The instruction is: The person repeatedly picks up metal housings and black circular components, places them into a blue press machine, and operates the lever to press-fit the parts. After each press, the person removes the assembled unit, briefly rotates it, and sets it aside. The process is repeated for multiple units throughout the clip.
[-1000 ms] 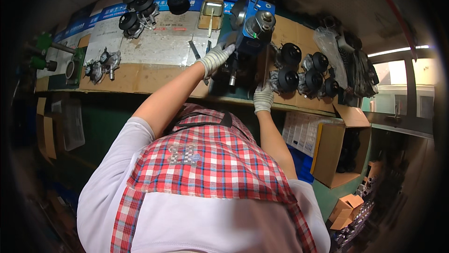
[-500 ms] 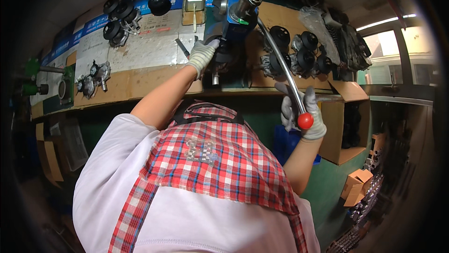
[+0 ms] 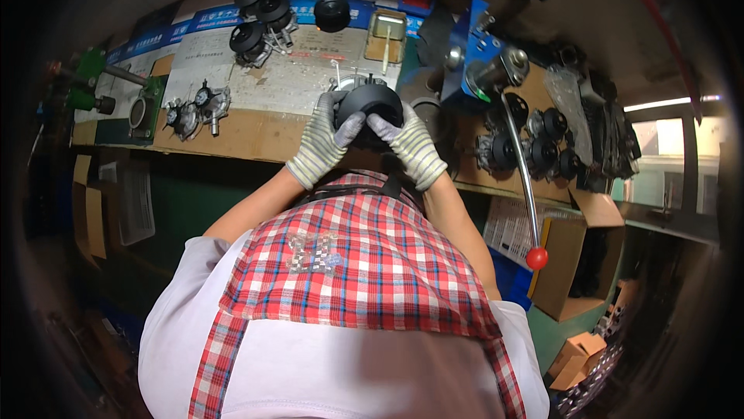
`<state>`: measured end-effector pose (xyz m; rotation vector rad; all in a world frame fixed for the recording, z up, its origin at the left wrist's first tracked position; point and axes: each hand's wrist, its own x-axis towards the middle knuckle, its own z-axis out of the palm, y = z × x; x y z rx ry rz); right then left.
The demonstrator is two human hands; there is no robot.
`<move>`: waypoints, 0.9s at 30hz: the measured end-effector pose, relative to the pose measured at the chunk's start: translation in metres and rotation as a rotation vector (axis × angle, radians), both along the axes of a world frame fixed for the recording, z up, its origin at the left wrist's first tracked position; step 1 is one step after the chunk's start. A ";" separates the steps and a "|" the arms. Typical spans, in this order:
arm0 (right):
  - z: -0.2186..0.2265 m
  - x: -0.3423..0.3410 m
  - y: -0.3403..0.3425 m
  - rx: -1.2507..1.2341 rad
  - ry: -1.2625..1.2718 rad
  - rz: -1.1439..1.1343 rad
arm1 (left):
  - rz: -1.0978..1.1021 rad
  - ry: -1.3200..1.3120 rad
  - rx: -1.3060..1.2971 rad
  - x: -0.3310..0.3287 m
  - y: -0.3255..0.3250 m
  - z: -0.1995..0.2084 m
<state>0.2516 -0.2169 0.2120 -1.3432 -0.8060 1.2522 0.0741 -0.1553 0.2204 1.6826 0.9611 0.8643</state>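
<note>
Both my gloved hands hold a metal water pump with a round black pulley [image 3: 373, 101] above the bench's near edge. My left hand [image 3: 322, 142] grips its left side, thumb on the pulley. My right hand [image 3: 414, 148] closes on its right side, thumb near the pulley's middle. The fingers beneath are partly hidden. Just right of my hands stands a blue lever press [image 3: 470, 66]. Its long steel lever [image 3: 520, 163] slants down to a red ball knob [image 3: 536, 258], which neither hand touches.
Several pumps with black pulleys [image 3: 249, 38] stand at the back left, and more pumps [image 3: 502, 149] stand right of the press. Bare metal pumps [image 3: 209, 103] lie near a green fixture [image 3: 141, 113]. A tray [image 3: 374, 53] holds a brush. An open carton [image 3: 570, 295] stands below right.
My right hand has left the lever's red knob, and my left hand has come away from the press. Both now hold the water pump before me. The view has shifted left.
</note>
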 end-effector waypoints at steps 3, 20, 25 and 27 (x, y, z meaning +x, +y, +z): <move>0.025 -0.015 0.006 0.119 -0.099 0.053 | -0.122 0.030 0.195 -0.035 0.028 0.001; 0.063 -0.071 0.061 0.952 -1.334 0.104 | -0.306 -0.094 -0.383 -0.104 0.099 0.053; 0.065 -0.080 0.068 0.958 -1.510 0.140 | -0.255 -0.347 -0.528 -0.099 0.097 0.049; 0.067 -0.083 0.069 0.967 -1.533 0.176 | -0.262 -0.388 -0.554 -0.098 0.099 0.045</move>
